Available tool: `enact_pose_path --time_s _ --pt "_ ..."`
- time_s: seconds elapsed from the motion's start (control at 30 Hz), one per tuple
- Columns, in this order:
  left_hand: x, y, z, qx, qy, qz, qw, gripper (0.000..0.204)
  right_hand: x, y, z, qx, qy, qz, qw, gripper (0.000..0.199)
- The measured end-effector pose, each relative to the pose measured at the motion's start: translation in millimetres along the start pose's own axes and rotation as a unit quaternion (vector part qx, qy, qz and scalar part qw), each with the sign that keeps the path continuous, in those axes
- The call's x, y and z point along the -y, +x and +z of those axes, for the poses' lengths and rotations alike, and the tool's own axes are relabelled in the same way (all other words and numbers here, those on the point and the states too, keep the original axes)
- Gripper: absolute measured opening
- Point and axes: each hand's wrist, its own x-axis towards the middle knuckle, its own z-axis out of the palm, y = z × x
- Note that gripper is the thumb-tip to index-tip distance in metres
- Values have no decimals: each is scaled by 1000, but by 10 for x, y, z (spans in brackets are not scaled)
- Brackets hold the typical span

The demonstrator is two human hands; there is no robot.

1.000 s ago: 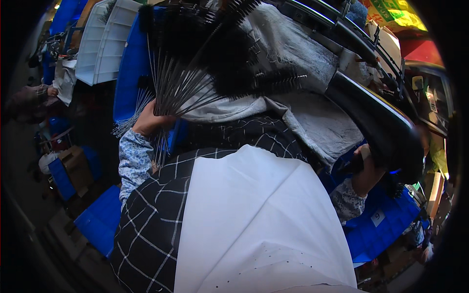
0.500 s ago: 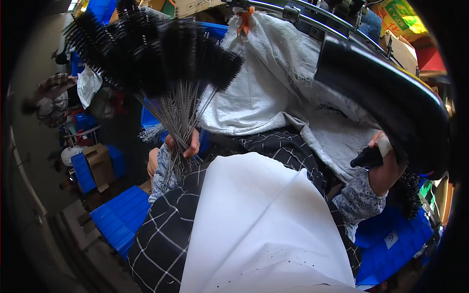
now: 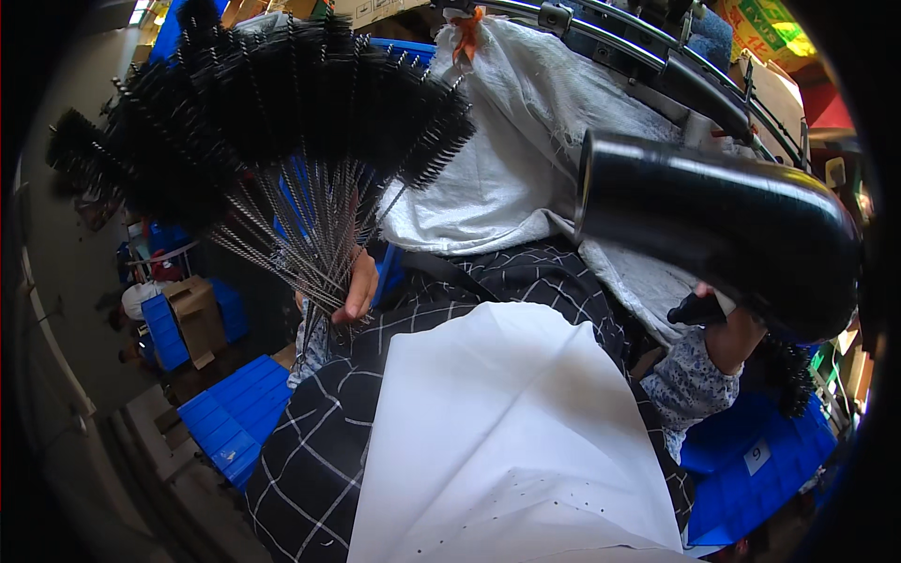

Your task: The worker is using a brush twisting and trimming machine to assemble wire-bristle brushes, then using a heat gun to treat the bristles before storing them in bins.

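My left hand (image 3: 357, 287) grips the twisted-wire stems of a thick bunch of black bristle brushes (image 3: 272, 103). The bristle heads fan out up and to the left, and the stems cross at my fingers. On the right, a shiny black barrel with a round open end, which looks like a hair dryer (image 3: 704, 211), points left toward the brushes. My right hand (image 3: 721, 305) is under its lower side, closed and partly hidden, with white wrapping on a finger and a black handle-like piece beside it.
White woven sacking (image 3: 507, 141) hangs ahead, below metal rails (image 3: 619, 42). A white cloth (image 3: 507, 422) covers my lap. Blue crates stand at the left (image 3: 235, 413) and right (image 3: 760, 479), with more black bristles (image 3: 796, 375) at the right. A cardboard box (image 3: 192, 319) is farther left.
The brush bunch has spread wider and tilted left, and my left hand has turned with the stems. The black barrel has swung so its open end sits lower and farther left.
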Motion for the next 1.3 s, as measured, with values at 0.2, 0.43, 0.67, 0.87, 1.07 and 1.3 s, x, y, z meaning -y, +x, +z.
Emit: enact_pose_path --time_s 0.2,0.43,0.67,0.87,1.07,1.3 --pt "34 -11 147 -83 56 65 993 41 130 76 -52 19 470 321 822 12" --pt "77 57 209 -123 56 197 971 29 209 199 -23 25 431 194 881 13" --pt "36 198 119 57 -20 141 988 46 23 184 67 -4 351 183 918 16" --pt "100 237 133 68 -28 106 992 50 9 138 58 -15 520 314 795 13" --pt "123 142 97 52 -18 103 993 55 91 270 -9 -12 339 192 921 15" --pt "236 12 129 -58 40 148 986 62 -6 210 -43 10 237 75 969 10"
